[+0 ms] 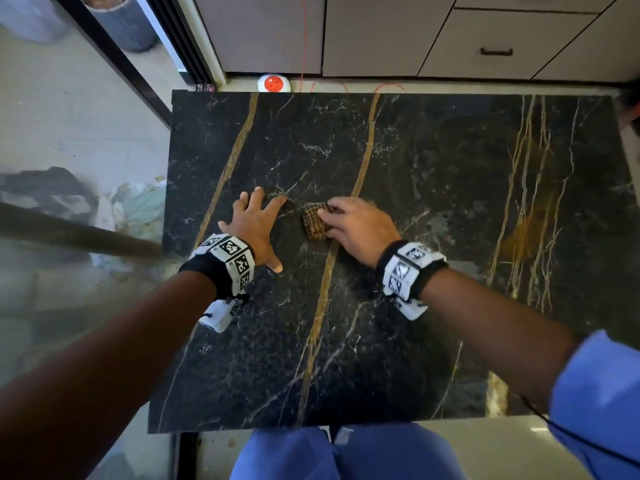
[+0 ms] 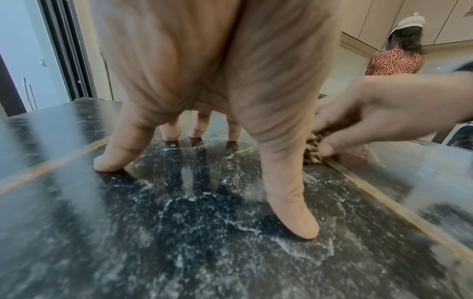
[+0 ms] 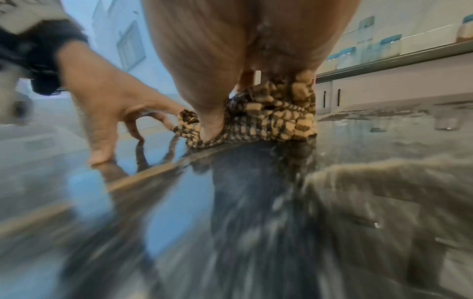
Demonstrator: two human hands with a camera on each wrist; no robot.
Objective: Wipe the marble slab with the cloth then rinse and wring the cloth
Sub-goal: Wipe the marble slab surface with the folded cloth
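A black marble slab (image 1: 433, 209) with gold and white veins fills the head view. A small bunched brown-and-tan checked cloth (image 1: 314, 225) lies on it near the middle. My right hand (image 1: 360, 226) grips the cloth (image 3: 271, 113) and presses it onto the slab (image 3: 256, 202). My left hand (image 1: 254, 221) is spread, its fingertips (image 2: 304, 226) braced on the slab (image 2: 179, 222) just left of the cloth (image 2: 313, 150). The right hand (image 2: 371, 121) shows at the right of the left wrist view, and the left hand (image 3: 110, 113) at the left of the right wrist view.
A red-and-white round object (image 1: 273, 83) with a red cord sits on the floor beyond the slab's far edge, under cabinets (image 1: 450, 36). A glass door (image 1: 52, 168) runs along the left. Another person (image 2: 399, 52) stands at the back right. Jars (image 3: 384, 46) line a shelf.
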